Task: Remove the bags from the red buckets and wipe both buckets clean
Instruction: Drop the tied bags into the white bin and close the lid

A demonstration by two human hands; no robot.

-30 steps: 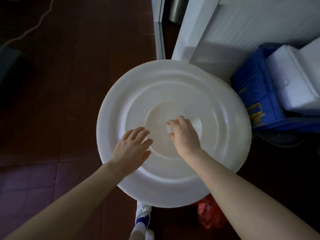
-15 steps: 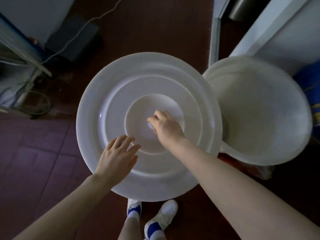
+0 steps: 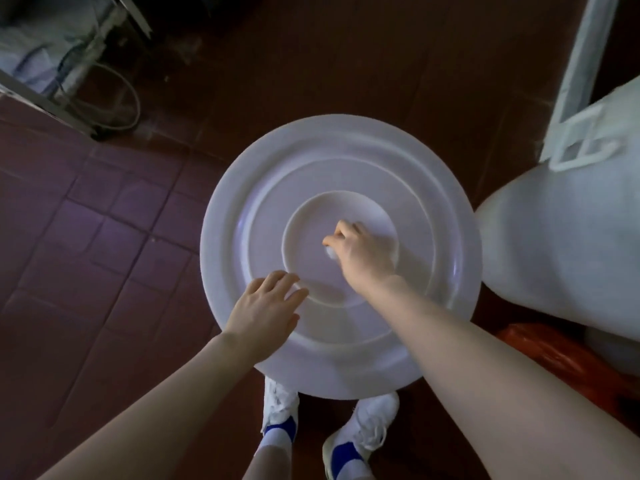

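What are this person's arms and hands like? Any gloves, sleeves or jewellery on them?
The left forearm and right forearm are bare to the picture's edge; no sleeve shows. The left hand and right hand wear no gloves, and no ring, watch or bracelet is visible. Below are white shoes with blue patches.

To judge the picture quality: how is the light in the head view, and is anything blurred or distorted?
Head view: dim overall; small glare streaks on the white lid; left hand and right hand slightly blurred; floor tiles look curved by the wide lens.
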